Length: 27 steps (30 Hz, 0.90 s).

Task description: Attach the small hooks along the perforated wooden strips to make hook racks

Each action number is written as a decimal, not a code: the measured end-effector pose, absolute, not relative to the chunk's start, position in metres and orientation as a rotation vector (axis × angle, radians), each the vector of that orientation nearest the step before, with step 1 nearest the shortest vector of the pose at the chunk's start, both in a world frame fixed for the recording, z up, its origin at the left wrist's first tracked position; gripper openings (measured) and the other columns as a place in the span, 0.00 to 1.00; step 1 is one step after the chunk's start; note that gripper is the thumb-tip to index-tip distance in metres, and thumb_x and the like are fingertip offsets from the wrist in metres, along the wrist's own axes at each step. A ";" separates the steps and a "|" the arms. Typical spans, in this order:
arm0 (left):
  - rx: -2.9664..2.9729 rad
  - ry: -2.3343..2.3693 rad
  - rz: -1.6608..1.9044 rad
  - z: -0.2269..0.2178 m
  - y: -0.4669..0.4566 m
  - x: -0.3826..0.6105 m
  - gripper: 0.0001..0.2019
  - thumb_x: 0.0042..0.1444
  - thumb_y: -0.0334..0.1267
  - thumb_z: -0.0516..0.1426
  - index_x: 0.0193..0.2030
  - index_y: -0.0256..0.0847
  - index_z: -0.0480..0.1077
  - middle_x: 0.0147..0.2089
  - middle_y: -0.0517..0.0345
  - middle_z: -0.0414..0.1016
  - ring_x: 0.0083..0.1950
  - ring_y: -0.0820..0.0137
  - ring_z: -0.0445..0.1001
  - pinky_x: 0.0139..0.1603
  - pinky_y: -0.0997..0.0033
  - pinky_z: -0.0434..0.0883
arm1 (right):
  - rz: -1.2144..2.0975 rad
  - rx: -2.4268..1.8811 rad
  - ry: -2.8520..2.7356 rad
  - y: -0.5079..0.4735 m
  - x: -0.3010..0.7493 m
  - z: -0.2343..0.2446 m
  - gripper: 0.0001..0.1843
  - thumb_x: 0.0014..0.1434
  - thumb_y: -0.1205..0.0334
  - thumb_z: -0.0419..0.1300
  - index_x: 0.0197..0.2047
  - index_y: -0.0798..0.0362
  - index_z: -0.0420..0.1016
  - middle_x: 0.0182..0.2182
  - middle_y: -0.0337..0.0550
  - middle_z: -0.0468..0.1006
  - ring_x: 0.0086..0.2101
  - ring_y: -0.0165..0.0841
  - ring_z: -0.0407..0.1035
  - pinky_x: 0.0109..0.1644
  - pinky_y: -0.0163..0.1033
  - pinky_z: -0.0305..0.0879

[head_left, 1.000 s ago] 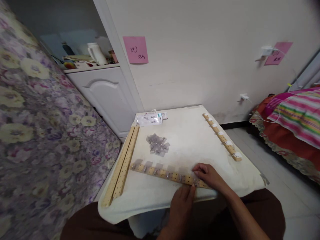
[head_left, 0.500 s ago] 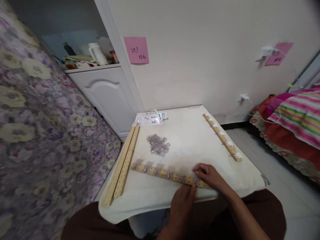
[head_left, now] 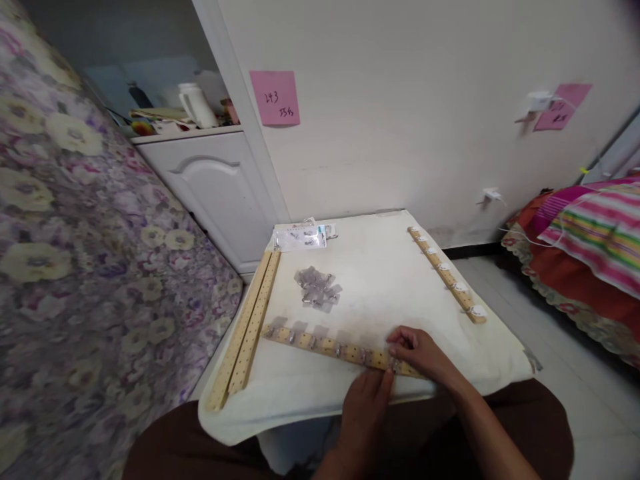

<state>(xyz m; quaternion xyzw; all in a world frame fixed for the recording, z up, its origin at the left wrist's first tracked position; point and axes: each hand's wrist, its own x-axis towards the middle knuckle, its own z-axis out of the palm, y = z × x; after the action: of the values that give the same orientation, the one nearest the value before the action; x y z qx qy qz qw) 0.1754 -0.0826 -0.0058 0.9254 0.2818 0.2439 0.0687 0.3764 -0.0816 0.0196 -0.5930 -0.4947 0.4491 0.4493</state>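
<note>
A perforated wooden strip lies aslant near the table's front edge, with several clear plastic cards bearing small silvery pieces standing along it. My left hand presses its fingertips against the strip's near edge, by the rightmost silvery piece. Just beyond, my right hand has thumb and forefinger pinched at the clear card of that same piece, its other fingers curled. The hand covers part of the strip's right end. A loose pile of similar clear cards lies farther back on the white cloth.
Two more perforated wooden strips lie side by side along the table's left edge. Another wooden strip with white round cards lies along the right edge. A clear package rests at the back left. A floral curtain hangs at left.
The view has shifted very slightly. Both hands stay at the right end of the strip, with hardly any visible movement of the fingers.
</note>
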 end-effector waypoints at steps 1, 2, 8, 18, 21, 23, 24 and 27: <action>2.792 0.844 0.726 -0.005 -0.082 0.176 0.19 0.61 0.30 0.48 0.58 0.45 0.62 0.44 0.51 0.76 0.42 0.62 0.74 0.40 0.62 0.72 | 1.114 -1.464 -1.222 -0.082 0.377 0.019 0.09 0.49 0.61 0.62 0.34 0.54 0.73 0.23 0.34 0.67 0.26 0.29 0.61 0.30 0.33 0.56; 2.798 0.837 0.707 -0.004 -0.082 0.175 0.19 0.61 0.30 0.48 0.57 0.44 0.62 0.44 0.51 0.76 0.42 0.62 0.74 0.41 0.62 0.72 | 1.116 -1.463 -1.220 -0.082 0.377 0.018 0.09 0.49 0.61 0.63 0.34 0.54 0.73 0.23 0.34 0.67 0.26 0.28 0.61 0.30 0.33 0.56; 2.810 0.843 0.613 0.000 -0.083 0.175 0.19 0.60 0.30 0.48 0.58 0.43 0.61 0.44 0.50 0.76 0.43 0.62 0.74 0.41 0.62 0.72 | 1.128 -1.463 -1.210 -0.081 0.377 0.020 0.11 0.47 0.59 0.64 0.34 0.54 0.73 0.23 0.34 0.68 0.26 0.29 0.62 0.30 0.33 0.57; 2.936 0.851 0.710 -0.007 -0.082 0.177 0.18 0.59 0.28 0.49 0.57 0.41 0.61 0.42 0.51 0.75 0.40 0.66 0.73 0.39 0.66 0.72 | 1.191 -1.442 -1.176 -0.079 0.378 0.016 0.12 0.44 0.64 0.66 0.35 0.54 0.72 0.24 0.33 0.67 0.27 0.28 0.62 0.31 0.33 0.57; 2.936 0.864 0.704 -0.006 -0.082 0.178 0.18 0.60 0.28 0.49 0.57 0.41 0.61 0.42 0.51 0.75 0.40 0.66 0.73 0.38 0.66 0.72 | 1.210 -1.434 -1.171 -0.078 0.379 0.013 0.13 0.44 0.64 0.65 0.35 0.54 0.72 0.24 0.33 0.67 0.27 0.28 0.62 0.30 0.32 0.57; 2.940 0.855 0.743 -0.005 -0.081 0.178 0.17 0.60 0.28 0.49 0.56 0.41 0.62 0.41 0.52 0.75 0.40 0.66 0.73 0.38 0.67 0.72 | 1.207 -1.436 -1.176 -0.078 0.379 0.013 0.13 0.44 0.65 0.65 0.35 0.54 0.72 0.24 0.33 0.68 0.27 0.28 0.62 0.30 0.32 0.57; 2.941 0.854 0.763 -0.005 -0.081 0.179 0.16 0.61 0.29 0.48 0.55 0.41 0.63 0.40 0.52 0.75 0.40 0.66 0.73 0.38 0.67 0.72 | 1.201 -1.440 -1.180 -0.078 0.378 0.013 0.13 0.44 0.65 0.65 0.35 0.54 0.72 0.24 0.33 0.68 0.27 0.28 0.62 0.30 0.32 0.57; 2.929 0.870 0.812 -0.006 -0.080 0.179 0.15 0.61 0.29 0.48 0.54 0.41 0.64 0.40 0.52 0.75 0.40 0.66 0.73 0.38 0.68 0.71 | 1.158 -1.459 -1.205 -0.079 0.377 0.016 0.13 0.45 0.64 0.65 0.36 0.54 0.72 0.25 0.33 0.68 0.28 0.29 0.63 0.31 0.33 0.57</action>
<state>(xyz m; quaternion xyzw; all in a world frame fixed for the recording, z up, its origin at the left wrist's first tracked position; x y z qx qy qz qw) 0.1794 -0.0803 -0.0064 0.9265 0.2751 0.2567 -0.0101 0.3766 -0.0785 0.0159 -0.5888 -0.4864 0.4675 0.4452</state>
